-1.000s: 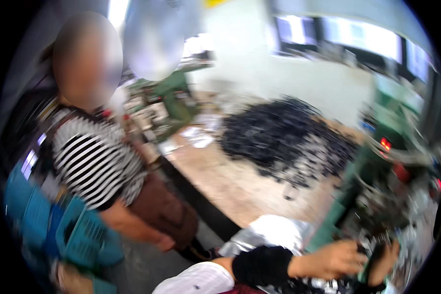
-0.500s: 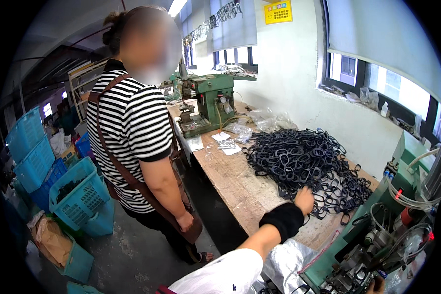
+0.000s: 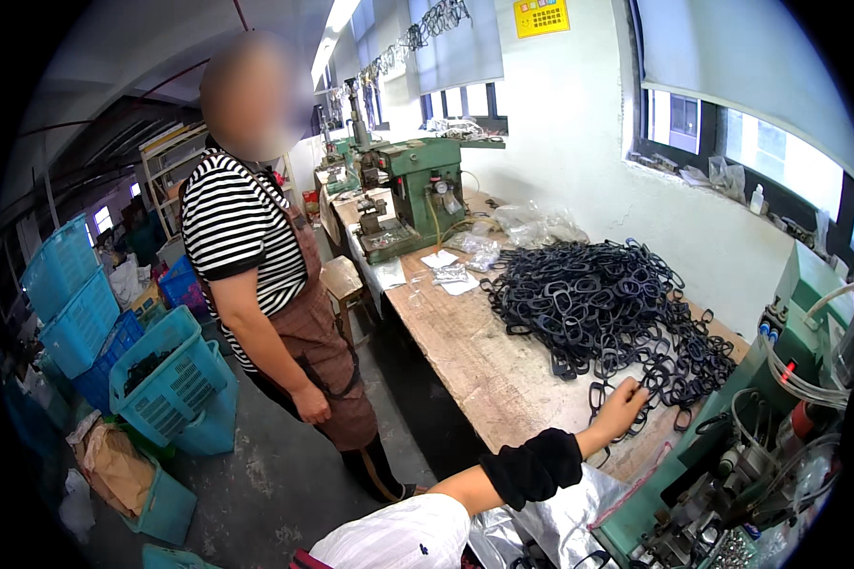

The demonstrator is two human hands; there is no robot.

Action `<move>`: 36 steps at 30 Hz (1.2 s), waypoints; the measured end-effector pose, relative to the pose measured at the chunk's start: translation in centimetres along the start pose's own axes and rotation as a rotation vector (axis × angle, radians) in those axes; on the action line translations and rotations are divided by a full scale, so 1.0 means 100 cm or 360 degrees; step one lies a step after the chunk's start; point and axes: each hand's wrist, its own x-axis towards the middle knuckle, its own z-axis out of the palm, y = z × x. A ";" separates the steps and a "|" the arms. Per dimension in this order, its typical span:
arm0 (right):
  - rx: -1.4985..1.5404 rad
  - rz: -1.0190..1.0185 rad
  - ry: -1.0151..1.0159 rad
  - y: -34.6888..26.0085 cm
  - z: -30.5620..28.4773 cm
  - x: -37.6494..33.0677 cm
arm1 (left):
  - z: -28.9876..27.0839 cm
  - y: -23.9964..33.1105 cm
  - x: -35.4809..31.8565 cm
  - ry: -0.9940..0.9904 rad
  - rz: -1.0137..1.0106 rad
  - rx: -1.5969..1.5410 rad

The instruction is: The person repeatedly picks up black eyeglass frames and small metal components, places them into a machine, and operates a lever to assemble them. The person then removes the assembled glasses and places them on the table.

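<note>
A big heap of black eyeglass frames [image 3: 588,294] lies on the worn wooden table, its loose near edge spreading to the right. My left hand [image 3: 621,406], with a black sleeve cover [image 3: 531,469] on its forearm, is at that near edge. Its fingers are bent together and appear closed on one black eyeglass frame; the exact grip is partly hidden. Other frames lie right beside the fingers. My right hand is out of view. At the lower right stands a green machine [image 3: 674,484] with hoses, metal fittings and a red light.
A person in a striped shirt and brown apron [image 3: 289,351] stands at the table's left side. Another green machine [image 3: 417,194] stands at the far end, near plastic bags [image 3: 541,226]. Blue crates [image 3: 161,379] are stacked at left. Silver sheeting [image 3: 560,507] hangs at the near edge.
My left hand has moved right and slightly nearer along the heap's edge. The right hand's fingers have left the lower right of the view. The other person has turned toward the table.
</note>
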 end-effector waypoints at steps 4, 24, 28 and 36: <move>0.0205 -0.0185 -0.0251 -0.030 0.034 0.032 | 0.031 0.026 -0.012 -0.0006 0.0344 0.0183; 0.1475 0.0409 -0.0223 -0.041 0.082 0.049 | 0.082 0.230 -0.081 -0.0725 0.0656 -0.0630; 0.1428 0.0404 -0.0257 -0.041 0.087 0.046 | 0.080 0.230 -0.081 -0.0755 0.0629 -0.0633; 0.1377 0.0456 -0.0337 -0.073 0.062 0.028 | 0.074 0.231 -0.087 -0.0936 0.0767 -0.0450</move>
